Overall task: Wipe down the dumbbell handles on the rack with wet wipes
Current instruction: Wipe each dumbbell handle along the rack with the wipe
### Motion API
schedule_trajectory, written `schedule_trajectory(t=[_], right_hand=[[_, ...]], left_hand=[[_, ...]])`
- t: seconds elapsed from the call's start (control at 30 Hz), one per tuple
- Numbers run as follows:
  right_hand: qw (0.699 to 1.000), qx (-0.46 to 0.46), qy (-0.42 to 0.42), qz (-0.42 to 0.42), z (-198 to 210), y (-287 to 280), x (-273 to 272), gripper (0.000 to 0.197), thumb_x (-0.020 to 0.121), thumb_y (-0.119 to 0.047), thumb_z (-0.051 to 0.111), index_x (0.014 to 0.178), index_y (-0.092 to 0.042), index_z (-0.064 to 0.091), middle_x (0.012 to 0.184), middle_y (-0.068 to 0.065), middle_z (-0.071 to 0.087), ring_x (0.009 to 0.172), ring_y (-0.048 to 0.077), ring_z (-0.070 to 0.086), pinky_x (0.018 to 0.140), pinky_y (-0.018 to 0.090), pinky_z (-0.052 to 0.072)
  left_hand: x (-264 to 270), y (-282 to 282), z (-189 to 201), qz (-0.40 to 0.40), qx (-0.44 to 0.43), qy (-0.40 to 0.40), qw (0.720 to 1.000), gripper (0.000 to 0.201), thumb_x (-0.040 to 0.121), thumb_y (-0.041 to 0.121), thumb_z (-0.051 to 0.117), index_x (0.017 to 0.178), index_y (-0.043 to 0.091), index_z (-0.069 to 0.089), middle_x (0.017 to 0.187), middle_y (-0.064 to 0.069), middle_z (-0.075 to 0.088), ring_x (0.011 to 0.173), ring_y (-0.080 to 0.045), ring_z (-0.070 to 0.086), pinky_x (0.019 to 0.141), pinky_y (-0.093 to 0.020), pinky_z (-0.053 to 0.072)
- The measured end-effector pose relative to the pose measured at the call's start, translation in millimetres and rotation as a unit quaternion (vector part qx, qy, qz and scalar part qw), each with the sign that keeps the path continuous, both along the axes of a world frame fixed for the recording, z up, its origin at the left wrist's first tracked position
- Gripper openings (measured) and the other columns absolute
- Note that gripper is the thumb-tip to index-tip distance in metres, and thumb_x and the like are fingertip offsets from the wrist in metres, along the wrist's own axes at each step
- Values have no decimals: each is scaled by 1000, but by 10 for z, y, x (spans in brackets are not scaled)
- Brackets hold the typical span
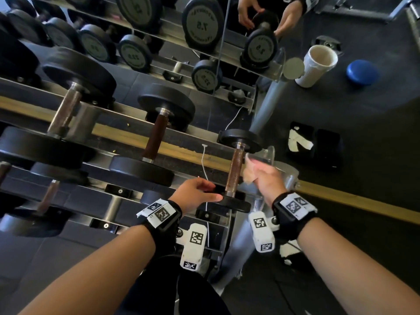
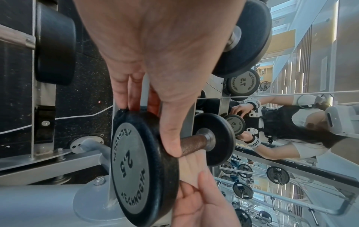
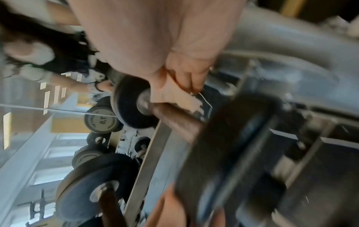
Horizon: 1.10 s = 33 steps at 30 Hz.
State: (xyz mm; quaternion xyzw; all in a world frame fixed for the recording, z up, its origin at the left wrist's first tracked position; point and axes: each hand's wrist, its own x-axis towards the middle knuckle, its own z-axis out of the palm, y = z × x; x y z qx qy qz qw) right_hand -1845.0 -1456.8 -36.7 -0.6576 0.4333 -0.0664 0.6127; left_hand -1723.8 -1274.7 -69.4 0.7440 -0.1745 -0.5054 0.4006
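White cup (image 1: 316,65) beside rack (image 1: 266,105).

Both forearms are showing bare. The left hand (image 1: 195,193) and right hand (image 1: 264,178) are each wearing a black wrist strap (image 1: 168,218) carrying white blocks printed with black square markers (image 1: 261,233).

Dim, soft indoor light throughout; edges bow from wide-angle distortion, and the right wrist view is heavily motion-blurred.
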Motion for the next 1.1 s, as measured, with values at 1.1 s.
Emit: schedule_trajectory(t=[1.1], right_hand=[[696, -442, 96, 558, 113, -359, 536, 45, 89, 1, 48, 130, -14, 57, 116, 11, 65, 117, 27, 56, 115, 37, 30]], left_hand=[[-45, 75, -260, 72, -14, 4, 997, 60, 57, 51, 90, 107, 32, 62, 103, 9, 68, 96, -6, 65, 93, -29, 53]])
